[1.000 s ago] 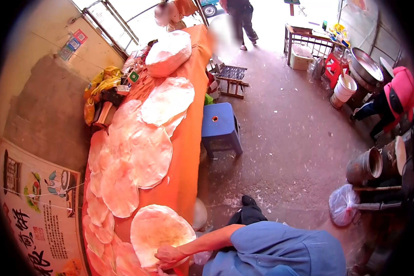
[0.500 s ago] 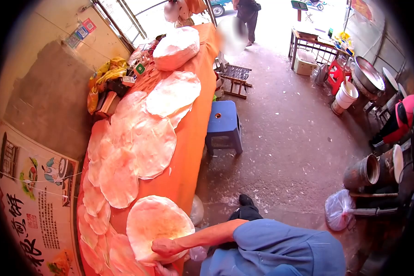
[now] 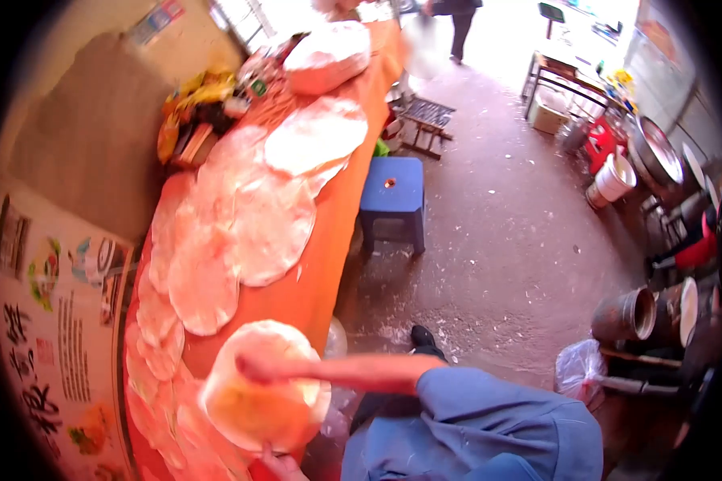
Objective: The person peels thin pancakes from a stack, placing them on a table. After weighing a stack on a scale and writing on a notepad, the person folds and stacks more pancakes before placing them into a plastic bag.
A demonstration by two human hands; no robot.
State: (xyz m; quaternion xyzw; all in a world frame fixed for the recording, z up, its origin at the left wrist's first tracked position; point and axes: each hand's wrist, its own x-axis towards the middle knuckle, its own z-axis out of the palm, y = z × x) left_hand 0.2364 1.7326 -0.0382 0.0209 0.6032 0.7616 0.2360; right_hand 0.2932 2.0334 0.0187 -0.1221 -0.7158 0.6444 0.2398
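Note:
A round, pale flatbread (image 3: 253, 409) with a yellowish middle lies at the near end of the orange-covered table (image 3: 293, 309). My left hand (image 3: 282, 465) is at its bottom edge, fingers closed on the rim, and part of the hand is cut off by the frame. Over the upper part of the same flatbread is my right hand (image 3: 258, 369), smeared by motion; its fingers cannot be made out, nor whether it touches the surface. More thin flatbreads (image 3: 204, 293) overlap along the table, and a thick stack (image 3: 329, 60) stands at its far end.
Beside the table is a blue plastic stool (image 3: 391, 192), with a small folding stool (image 3: 427, 128) beyond it. Along the right side stand a white bucket (image 3: 615, 178), metal drums (image 3: 624, 314) and a plastic bag (image 3: 579, 369). Another person (image 3: 460, 28) stands at the doorway.
My right hand has moved up and left across the flatbread, away from my body. My left hand remains at the bottom edge. The whole view has shifted and tilted slightly.

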